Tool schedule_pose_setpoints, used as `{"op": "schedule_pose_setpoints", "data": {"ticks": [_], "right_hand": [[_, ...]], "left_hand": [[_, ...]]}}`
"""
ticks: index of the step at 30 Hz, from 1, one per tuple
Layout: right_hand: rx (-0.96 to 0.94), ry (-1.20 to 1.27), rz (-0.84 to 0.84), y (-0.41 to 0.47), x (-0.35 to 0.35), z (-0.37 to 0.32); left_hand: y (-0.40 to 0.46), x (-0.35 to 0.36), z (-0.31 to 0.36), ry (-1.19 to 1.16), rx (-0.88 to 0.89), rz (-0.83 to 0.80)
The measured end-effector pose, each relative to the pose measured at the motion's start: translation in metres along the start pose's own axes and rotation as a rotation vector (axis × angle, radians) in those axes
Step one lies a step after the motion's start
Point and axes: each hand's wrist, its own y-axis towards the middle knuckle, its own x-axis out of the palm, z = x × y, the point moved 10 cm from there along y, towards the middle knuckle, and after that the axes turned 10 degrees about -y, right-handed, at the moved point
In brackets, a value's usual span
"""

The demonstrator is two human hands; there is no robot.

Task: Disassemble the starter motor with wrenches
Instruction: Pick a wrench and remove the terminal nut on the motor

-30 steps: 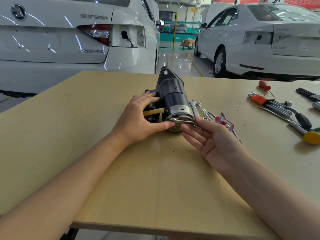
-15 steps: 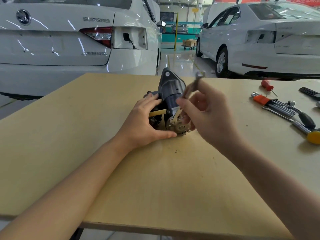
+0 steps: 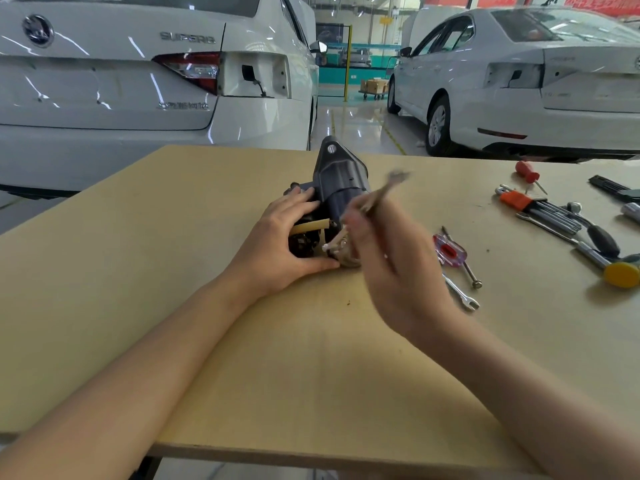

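The starter motor [image 3: 341, 199] lies on the table [image 3: 138, 289] directly ahead of both hands, its long axis running away from the person, with the dark mounting flange at the far end and the metal end cap nearest the body. The left hand [image 3: 282, 244] wraps the motor's left side, fingers over the top and thumb along the table at the near end, holding it steady. The right hand [image 3: 391, 261] is raised just right of the near end, fingers curled round a slim wrench [image 3: 377, 197]; the picture is blurred here. The wrench slants from the end cap, by the left thumb, up and away to the right, its free end above the motor body. Whether its lower jaw actually sits on a fastener I cannot tell through the blur.

The coming move turns on that near end face: the right hand is the closer one to it, so the wrench likely needs to swing about the motor's long axis while the left hand resists the twist. Another wrench [image 3: 462, 296] and a screwdriver [image 3: 450, 252] lie just right of the right hand.
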Motion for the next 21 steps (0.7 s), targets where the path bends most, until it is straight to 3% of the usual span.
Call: {"op": "schedule_pose_setpoints", "data": {"ticks": [3, 5, 12, 21], "right_hand": [[0.569, 0.526, 0.056, -0.021, -0.001, 0.06], [0.72, 0.634, 0.017, -0.033, 0.002, 0.076], [0.82, 0.822, 0.022, -0.038, 0.0, 0.097], [0.85, 0.858, 0.046, -0.04, 0.005, 0.099]], "left_hand": [[0.001, -0.001, 0.001, 0.007, 0.005, 0.003], [0.001, -0.001, 0.002, 0.0, 0.01, 0.007], [0.002, -0.001, -0.001, 0.002, 0.006, 0.008], [0.0, -0.001, 0.005, -0.017, -0.017, 0.007]]}}
